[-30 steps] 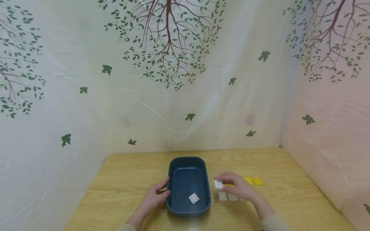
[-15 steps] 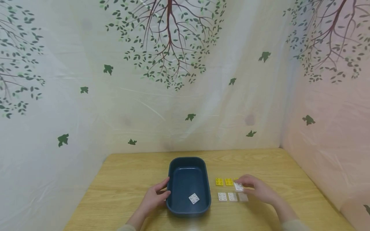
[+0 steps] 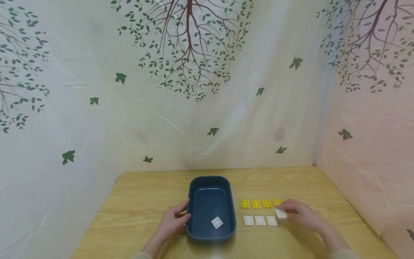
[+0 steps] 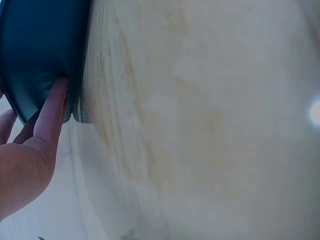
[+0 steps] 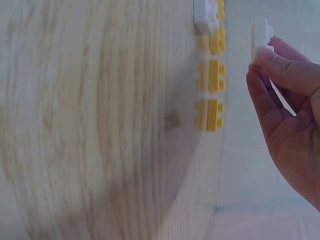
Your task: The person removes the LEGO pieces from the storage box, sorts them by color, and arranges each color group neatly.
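Note:
A white toy brick (image 3: 281,214) is pinched between the thumb and fingers of my right hand (image 3: 300,214), held above the table at the right end of the white row. The right wrist view shows the same white brick (image 5: 259,40) on edge, its studs facing the fingers. My left hand (image 3: 171,223) rests against the left side of a dark blue tray (image 3: 233,216). In the left wrist view, a straight finger (image 4: 52,112) touches the tray's outer wall (image 4: 42,50). One white brick (image 3: 217,222) lies turned inside the tray, near its front.
Right of the tray, several yellow bricks (image 3: 256,204) stand in a row, the right end partly behind my right hand. In front of them lies a row of white bricks (image 3: 260,220). A patterned sheet (image 3: 181,144) hangs behind the wooden table (image 3: 136,201).
My right hand has moved to the right with the white brick, passing along between the two rows and uncovering yellow and white bricks. The left hand and tray have stayed put.

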The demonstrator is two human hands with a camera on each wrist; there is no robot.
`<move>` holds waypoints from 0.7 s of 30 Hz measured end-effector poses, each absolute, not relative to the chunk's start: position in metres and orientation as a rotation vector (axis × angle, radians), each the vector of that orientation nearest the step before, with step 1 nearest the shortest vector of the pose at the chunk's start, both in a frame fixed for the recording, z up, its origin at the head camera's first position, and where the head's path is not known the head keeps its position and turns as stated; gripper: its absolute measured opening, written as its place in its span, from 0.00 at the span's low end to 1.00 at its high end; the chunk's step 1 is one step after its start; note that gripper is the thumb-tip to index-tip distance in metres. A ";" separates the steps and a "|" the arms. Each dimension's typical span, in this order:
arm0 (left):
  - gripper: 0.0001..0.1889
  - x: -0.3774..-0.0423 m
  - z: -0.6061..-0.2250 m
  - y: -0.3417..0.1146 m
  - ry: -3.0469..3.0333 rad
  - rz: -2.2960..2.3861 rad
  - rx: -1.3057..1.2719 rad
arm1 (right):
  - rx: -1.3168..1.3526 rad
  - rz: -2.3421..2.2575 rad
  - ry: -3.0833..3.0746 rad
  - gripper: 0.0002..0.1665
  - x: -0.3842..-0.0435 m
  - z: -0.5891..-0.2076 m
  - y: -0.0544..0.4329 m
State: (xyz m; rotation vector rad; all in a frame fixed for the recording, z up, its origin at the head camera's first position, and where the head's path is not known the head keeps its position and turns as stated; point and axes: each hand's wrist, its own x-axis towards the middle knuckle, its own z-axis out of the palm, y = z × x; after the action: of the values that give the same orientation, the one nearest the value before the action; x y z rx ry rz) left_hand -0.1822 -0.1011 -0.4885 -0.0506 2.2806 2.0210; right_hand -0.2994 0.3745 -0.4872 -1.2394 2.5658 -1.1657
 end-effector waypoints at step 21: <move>0.32 -0.183 -0.489 -0.103 2.244 2.038 -0.049 | -0.776 -1.104 2.475 0.18 -0.298 -0.502 0.385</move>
State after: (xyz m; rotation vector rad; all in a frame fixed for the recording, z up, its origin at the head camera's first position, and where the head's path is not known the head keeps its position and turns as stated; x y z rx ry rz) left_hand -0.1825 -0.1025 -0.4890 -0.0488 2.2444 2.0378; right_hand -0.2975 0.3854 -0.5024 -0.7762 2.4747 -1.1044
